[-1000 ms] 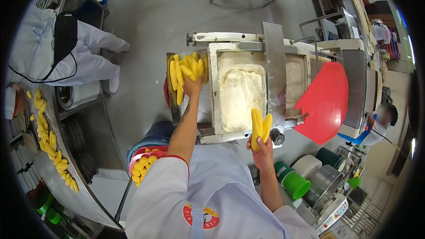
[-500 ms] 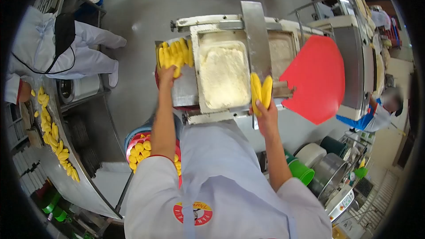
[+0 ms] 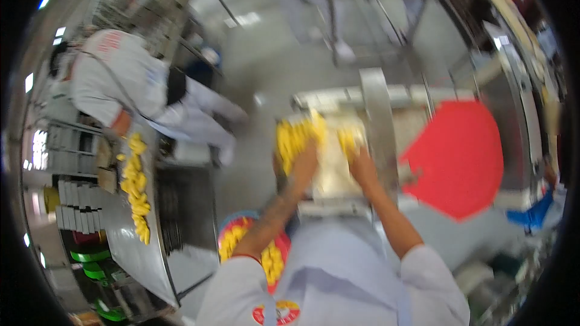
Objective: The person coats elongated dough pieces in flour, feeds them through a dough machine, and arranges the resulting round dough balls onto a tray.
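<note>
Yellow elongated pieces lie side by side on a tray at the left end of the white-framed machine. My left hand is at the right side of this row, closed on yellow pieces, smeared by motion. To its right, my right hand grips a pair of yellow pieces above a pale, floury container. Blur hides the exact position of my fingers.
A metal plate crosses the machine, with a red sheet at its right. A tub of yellow pieces stands below left. More pieces line a metal table, where a person leans.
The view has swung, shifting the machine right and down. My right hand has moved left with its yellow pieces, over the pale container. My left hand has moved to the right side of the row.
</note>
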The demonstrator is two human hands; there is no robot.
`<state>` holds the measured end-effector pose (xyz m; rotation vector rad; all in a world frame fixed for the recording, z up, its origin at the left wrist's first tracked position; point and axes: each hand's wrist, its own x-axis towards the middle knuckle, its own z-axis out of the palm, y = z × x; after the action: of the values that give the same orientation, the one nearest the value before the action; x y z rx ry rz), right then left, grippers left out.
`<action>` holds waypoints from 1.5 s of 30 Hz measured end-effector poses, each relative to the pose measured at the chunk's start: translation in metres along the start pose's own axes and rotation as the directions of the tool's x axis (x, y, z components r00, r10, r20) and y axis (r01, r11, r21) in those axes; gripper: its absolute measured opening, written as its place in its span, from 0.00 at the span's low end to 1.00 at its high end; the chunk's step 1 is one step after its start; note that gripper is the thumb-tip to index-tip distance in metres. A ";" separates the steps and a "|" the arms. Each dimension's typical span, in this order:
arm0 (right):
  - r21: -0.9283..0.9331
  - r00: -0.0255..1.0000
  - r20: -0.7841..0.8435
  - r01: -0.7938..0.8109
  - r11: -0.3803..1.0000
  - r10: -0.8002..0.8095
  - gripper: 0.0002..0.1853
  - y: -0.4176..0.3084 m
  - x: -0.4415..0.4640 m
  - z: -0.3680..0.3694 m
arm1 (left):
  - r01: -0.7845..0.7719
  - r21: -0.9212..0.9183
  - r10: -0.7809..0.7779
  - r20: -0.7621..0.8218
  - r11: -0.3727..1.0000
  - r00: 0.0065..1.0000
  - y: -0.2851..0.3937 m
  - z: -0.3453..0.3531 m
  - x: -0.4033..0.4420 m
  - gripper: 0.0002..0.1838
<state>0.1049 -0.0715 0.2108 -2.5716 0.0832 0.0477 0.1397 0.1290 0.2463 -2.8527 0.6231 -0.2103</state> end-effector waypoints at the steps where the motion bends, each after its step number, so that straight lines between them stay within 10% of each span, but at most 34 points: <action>1: -0.042 0.981 0.142 0.137 0.990 -0.130 0.20 0.022 0.005 0.039 | 0.179 -0.405 -0.050 0.309 0.897 0.950 0.025 0.089 -0.001 0.23; 3: -0.172 0.931 0.351 0.168 0.971 -0.099 0.12 0.033 0.003 0.085 | 0.248 -0.524 0.039 0.476 0.815 0.879 0.057 0.060 0.000 0.12; 5: -0.075 0.921 0.372 0.156 0.985 -0.117 0.11 0.029 0.020 0.051 | 0.001 -0.566 0.190 0.278 0.824 0.942 0.049 0.072 0.019 0.07; 10: 0.125 0.999 0.014 0.032 0.992 -0.035 0.20 -0.011 0.041 -0.100 | 0.150 -0.726 -0.094 0.117 0.672 0.989 -0.013 -0.037 0.091 0.15; 14: 0.211 0.933 -0.315 0.244 0.947 -0.171 0.16 -0.026 0.044 -0.112 | 0.056 -0.676 -0.242 -0.184 0.735 0.953 0.003 -0.054 0.086 0.19; 16: 0.065 0.883 -0.368 0.337 0.939 -0.291 0.14 -0.006 0.045 -0.048 | 0.142 -0.536 -0.169 -0.002 0.832 0.986 0.030 -0.016 0.075 0.21; 18: -0.121 0.973 0.223 0.086 0.989 -0.057 0.15 0.017 0.033 0.010 | 0.125 -0.476 -0.056 0.158 0.870 0.986 0.062 0.056 0.049 0.20; 25: -0.085 0.815 0.537 0.307 0.948 -0.216 0.18 0.047 0.023 0.028 | -0.096 -0.487 0.301 0.363 0.868 0.882 0.039 0.061 0.044 0.14; 26: -0.103 0.739 0.630 0.382 0.918 -0.237 0.19 0.045 0.024 0.014 | 0.080 -0.607 0.273 0.467 0.791 0.841 0.031 0.050 0.044 0.14; 28: 0.216 0.760 0.649 -0.176 0.961 -0.006 0.20 0.031 0.017 -0.012 | 0.450 -0.722 0.278 0.645 0.525 0.711 -0.007 -0.006 0.038 0.14; 32: 0.622 0.872 0.487 -0.388 0.681 0.052 0.22 0.003 -0.004 -0.047 | 0.464 -0.885 0.088 0.459 -0.048 0.884 -0.070 -0.027 -0.047 0.14; 37: 0.658 0.836 0.540 -0.490 0.572 0.095 0.23 -0.060 -0.025 -0.055 | 0.379 -0.723 -0.211 0.581 -0.578 0.786 -0.108 0.023 -0.199 0.19; 39: 0.653 0.802 0.596 -0.515 0.555 0.041 0.22 -0.104 -0.026 -0.046 | 0.397 -0.775 -0.480 0.622 -0.492 0.619 -0.131 -0.014 -0.247 0.17; 42: 0.628 0.736 0.671 -0.498 0.598 -0.092 0.22 -0.175 -0.005 -0.004 | 0.138 -0.636 -0.523 0.721 -0.759 0.454 -0.164 0.039 -0.311 0.16; 45: 0.701 0.661 0.658 -0.363 0.614 -0.361 0.21 -0.307 0.023 0.037 | 0.176 -0.800 -0.756 0.599 -0.573 0.263 -0.257 -0.002 -0.325 0.14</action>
<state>0.1483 0.2057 0.3432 -1.4393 -0.1863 0.8966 -0.0517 0.4945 0.2790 -3.7883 -2.5871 -1.0035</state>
